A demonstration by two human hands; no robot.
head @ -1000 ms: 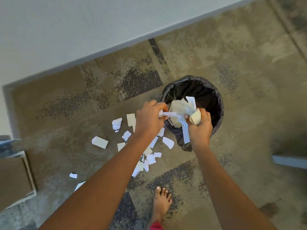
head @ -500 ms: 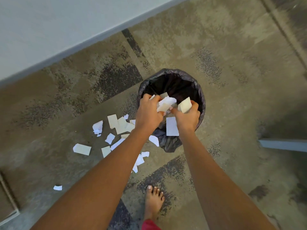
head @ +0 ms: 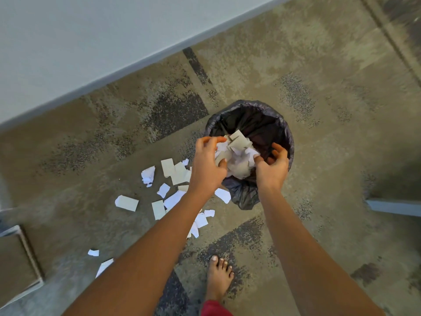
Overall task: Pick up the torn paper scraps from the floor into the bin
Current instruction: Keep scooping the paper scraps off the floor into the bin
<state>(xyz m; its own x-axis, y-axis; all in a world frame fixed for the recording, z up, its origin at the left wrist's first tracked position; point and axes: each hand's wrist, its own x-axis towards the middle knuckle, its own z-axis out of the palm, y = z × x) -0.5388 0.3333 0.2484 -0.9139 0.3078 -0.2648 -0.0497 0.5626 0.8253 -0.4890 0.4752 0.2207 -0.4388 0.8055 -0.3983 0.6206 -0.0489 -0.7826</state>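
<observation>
A round bin (head: 283, 124) with a black liner stands on the mottled floor. Both my hands hover over its mouth. My left hand (head: 206, 166) is at the near left of the rim and my right hand (head: 272, 168) at the near right. Their fingers are spread and loosely curved. Between them sits a loose bunch of white and beige paper scraps (head: 238, 156), touched by both thumbs, over the bin's opening. Several more torn scraps (head: 173, 172) lie on the floor left of the bin, one (head: 126, 202) further out, and two small ones (head: 93, 252) near my left forearm.
A pale wall with a grey skirting (head: 127, 69) runs diagonally across the upper left. A flat brown box (head: 18, 258) lies at the lower left edge. A grey bar (head: 394, 207) juts in from the right. My bare foot (head: 219, 277) stands just behind the bin.
Both hands gripped the bunch tightly and carried it over the bin. Now the fingers have spread, the hands have moved apart, and the bunch sits looser and lower in the opening.
</observation>
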